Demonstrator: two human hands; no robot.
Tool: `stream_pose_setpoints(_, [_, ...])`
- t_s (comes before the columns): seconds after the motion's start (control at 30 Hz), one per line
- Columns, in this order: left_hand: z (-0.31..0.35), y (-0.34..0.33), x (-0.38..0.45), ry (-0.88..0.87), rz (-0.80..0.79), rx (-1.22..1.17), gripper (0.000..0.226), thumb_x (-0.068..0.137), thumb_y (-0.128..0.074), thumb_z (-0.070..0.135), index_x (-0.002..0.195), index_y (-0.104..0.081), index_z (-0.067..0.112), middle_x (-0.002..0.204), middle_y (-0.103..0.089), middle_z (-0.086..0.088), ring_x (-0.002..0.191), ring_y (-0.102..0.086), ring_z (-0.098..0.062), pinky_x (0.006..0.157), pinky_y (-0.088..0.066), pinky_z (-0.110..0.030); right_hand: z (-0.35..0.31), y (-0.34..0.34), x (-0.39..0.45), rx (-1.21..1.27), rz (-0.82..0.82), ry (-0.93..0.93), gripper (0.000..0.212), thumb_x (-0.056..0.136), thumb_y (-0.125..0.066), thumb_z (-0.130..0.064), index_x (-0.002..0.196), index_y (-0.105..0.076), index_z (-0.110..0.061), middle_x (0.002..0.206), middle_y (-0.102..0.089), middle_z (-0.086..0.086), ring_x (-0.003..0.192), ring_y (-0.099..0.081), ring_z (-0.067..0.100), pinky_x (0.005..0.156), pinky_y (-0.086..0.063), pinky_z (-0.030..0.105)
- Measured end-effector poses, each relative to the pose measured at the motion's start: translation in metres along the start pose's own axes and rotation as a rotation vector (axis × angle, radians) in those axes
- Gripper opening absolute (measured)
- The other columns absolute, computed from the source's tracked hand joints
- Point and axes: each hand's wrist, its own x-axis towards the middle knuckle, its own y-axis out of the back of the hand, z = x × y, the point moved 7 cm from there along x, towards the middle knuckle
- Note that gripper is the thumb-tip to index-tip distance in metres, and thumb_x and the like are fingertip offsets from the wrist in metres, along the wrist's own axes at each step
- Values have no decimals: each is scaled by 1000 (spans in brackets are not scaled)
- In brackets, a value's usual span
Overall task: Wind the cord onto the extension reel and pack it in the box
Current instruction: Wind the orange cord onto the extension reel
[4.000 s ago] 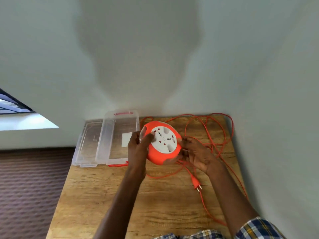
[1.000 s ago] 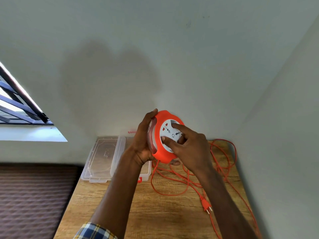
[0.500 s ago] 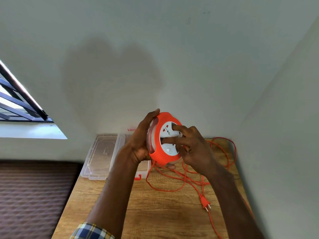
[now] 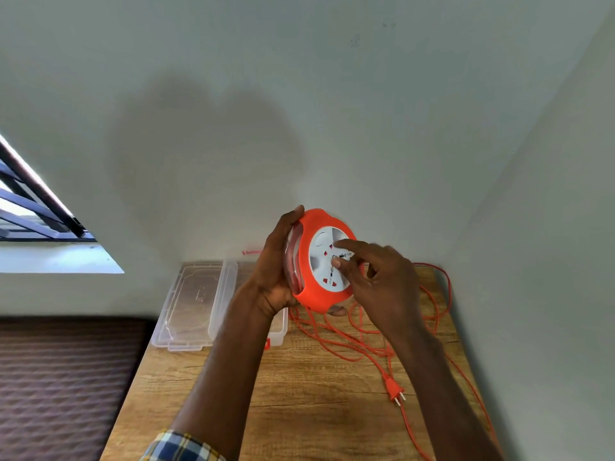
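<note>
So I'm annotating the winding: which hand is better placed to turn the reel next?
Right hand: its fingertips already rest on the reel's white socket face, while the left hand grips the orange rim, steadying it.

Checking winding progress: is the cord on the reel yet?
Mostly not: the cord lies in loose loops on the table, plug included.

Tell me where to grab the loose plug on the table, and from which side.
Pinch the plug by its orange body, from above, fingers across its two long sides. It lies flat on the wooden table with its pins pointing toward the near right and the cord leaving its far end, so the sides look free. The right hand is probably the nearer; the left hand grips the reel.
</note>
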Motion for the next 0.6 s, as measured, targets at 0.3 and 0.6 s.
stream_pose_setpoints(0.3, [-8,12,-1,99,-31,46,66,90,-62,70,125,-77,16,120,-75,-14,104,-73,-33,95,-59,-49,-3,-21,-1,6,-404,233,66,88,-69,4,125,-69,-50,147,-45,-23,119,-42,12,93,-41,16])
stream_pose_setpoints(0.6, [-3,7,2,38,-8,41,68,94,-59,66,134,-69,12,128,-69,-19,116,-65,-37,106,-49,-54,1,-12,0,0,-55,-65,59,79,-63,-80,132,-50,-61,83,-76,-20,78,-70,-3,63,-59,25])
